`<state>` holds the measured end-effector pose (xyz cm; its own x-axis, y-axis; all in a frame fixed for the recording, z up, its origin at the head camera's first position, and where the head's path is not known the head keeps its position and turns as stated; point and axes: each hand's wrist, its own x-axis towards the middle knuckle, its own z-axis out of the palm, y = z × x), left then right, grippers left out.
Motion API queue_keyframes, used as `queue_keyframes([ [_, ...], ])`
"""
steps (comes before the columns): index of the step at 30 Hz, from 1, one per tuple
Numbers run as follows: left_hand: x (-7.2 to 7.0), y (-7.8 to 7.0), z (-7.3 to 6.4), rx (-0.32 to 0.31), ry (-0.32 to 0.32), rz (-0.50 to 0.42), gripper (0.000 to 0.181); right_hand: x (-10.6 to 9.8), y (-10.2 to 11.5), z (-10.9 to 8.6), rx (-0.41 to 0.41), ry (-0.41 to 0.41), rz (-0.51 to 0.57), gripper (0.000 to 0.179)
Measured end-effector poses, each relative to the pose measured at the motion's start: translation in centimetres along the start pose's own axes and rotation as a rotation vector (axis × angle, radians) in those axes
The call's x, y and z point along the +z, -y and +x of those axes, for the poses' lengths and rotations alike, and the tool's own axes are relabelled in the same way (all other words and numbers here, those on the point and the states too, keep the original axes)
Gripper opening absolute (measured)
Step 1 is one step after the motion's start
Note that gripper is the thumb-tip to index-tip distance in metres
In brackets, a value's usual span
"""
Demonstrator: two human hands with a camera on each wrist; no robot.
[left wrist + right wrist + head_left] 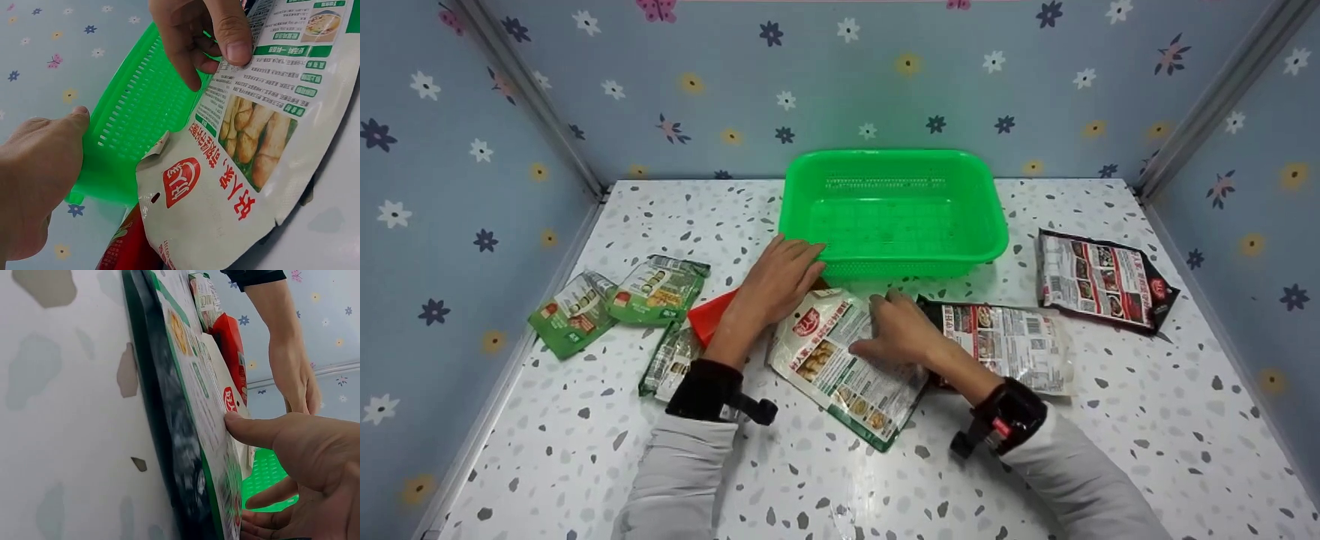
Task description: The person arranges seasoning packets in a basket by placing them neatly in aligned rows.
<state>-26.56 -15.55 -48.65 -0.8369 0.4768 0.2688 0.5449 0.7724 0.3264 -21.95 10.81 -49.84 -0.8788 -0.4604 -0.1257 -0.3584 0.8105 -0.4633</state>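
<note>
In the head view my left hand [780,277] grips the front-left corner of a green plastic basket [997,225], fingers over its rim. Near the middle lies a white-and-green food packet [847,382], printed side up, with a red logo and food pictures. Over its right edge is my right hand [904,330]. Its thumb [237,52] touches the printed face, while the other fingers hang loosely past the edge in the left wrist view. A red packet [712,311] lies partly hidden under my left forearm, beside the white-and-green one.
Two green packets [656,289] lie at the left, and another packet [667,352] sits partly under my left wrist. To the right are a black-and-white packet [1020,345], partly behind my right forearm, and a black-edged packet [1102,281]. Flowered walls [847,90] enclose the speckled table [825,487].
</note>
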Motion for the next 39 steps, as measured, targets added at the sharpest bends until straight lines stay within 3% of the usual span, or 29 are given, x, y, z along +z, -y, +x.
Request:
queue_keyframes([
  [10, -0.2, 0.1, 0.2, 0.012, -0.011, -0.018, 0.043, -0.5, 0.2, -0.7, 0.084, 0.044, 0.239, 0.025],
  [17, 0.1, 0.5, 0.3, 0.050, -0.062, -0.030, 0.035, -0.9, 0.1, -1.8, 0.131, 0.113, 0.379, 0.034],
  [20, 0.1, 0.5, 0.3, 0.058, -0.077, -0.035, 0.034, -1.0, -0.2, -2.4, 0.104, 0.113, 0.412, 0.036],
  [26, 0.1, 0.4, 0.3, 0.077, -0.080, -0.039, 0.033, -1.5, -0.7, -4.0, 0.034, 0.107, 0.521, 0.019],
  [31, 0.2, 0.3, 0.2, 0.054, -0.090, -0.063, 0.032, -2.8, -1.5, -5.4, -0.046, 0.078, 0.589, 0.014],
  [35, 0.6, 0.3, 0.3, 0.056, -0.135, -0.083, 0.028, -4.4, -2.5, -6.5, -0.106, 0.047, 0.576, 0.015],
  [39, 1.2, 0.3, 0.3, 0.063, -0.180, -0.076, 0.027, -6.3, -3.5, -7.5, -0.182, -0.034, 0.532, 0.020],
])
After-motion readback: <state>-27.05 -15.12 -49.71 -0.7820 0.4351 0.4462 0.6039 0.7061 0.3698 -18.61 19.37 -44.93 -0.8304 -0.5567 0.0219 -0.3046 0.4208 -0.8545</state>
